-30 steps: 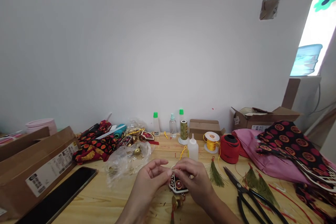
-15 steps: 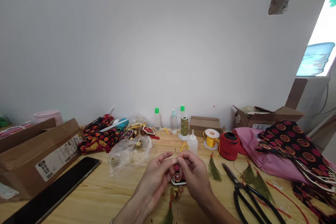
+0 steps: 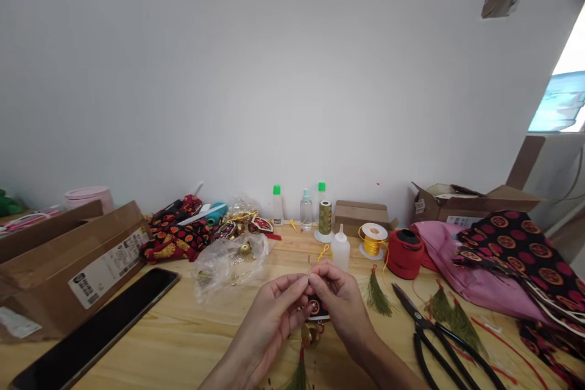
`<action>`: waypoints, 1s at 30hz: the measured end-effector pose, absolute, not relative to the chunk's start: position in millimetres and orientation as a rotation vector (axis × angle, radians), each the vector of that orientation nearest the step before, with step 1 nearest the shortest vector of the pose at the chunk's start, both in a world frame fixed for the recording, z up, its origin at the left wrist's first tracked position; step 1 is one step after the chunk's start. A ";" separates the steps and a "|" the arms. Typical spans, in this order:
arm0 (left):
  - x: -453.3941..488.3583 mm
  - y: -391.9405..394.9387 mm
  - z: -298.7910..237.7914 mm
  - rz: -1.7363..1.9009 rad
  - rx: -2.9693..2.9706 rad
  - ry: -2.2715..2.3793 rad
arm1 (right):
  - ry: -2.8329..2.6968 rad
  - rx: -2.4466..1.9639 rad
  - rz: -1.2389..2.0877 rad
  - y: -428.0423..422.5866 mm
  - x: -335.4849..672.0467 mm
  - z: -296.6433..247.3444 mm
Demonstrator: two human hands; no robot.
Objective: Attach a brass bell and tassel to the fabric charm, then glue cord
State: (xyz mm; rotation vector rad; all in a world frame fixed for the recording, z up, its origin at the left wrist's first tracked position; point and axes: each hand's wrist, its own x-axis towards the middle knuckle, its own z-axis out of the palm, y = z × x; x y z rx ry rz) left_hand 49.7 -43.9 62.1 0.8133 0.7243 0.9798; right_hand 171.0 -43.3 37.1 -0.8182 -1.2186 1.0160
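Over the table front my left hand [image 3: 274, 317] and my right hand [image 3: 345, 311] meet, thumbs and forefingers pinched together at the top of a small fabric pendant [image 3: 315, 308]. The pendant is black with a round red-and-gold pattern and a pale edge; my fingers cover its upper part. Lower fingers of my left hand rest beside its left edge. Exactly what sits between the fingertips is hidden. Below the pendant are a brass bell [image 3: 311, 334] and a green tassel [image 3: 299, 372] with a red knot. Just behind my hands stands a white squeeze bottle [image 3: 340, 251].
Black-handled scissors [image 3: 425, 323] lie at right near green tassels [image 3: 378, 292]. Behind are a yellow cord spool [image 3: 372, 244] and a red cord roll [image 3: 406, 254]. At left are a plastic bag of bells [image 3: 233, 265], a phone [image 3: 100, 323] and a cardboard box [image 3: 82, 268].
The view has shifted slightly, so most things appear a little further right. My fingertips have drawn closer together, and more of the pendant is covered.
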 end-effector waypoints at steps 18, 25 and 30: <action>26.6 -39.9 73.6 0.846 1.176 0.925 | -1.834 -0.815 0.137 -48.3 183.0 41.4; 26.3 -38.5 78.4 0.805 1.377 0.935 | -1.887 -0.859 0.076 -46.7 184.3 39.7; 26.9 -38.4 77.3 0.819 1.417 0.978 | -1.915 -0.877 0.004 -45.7 185.9 39.6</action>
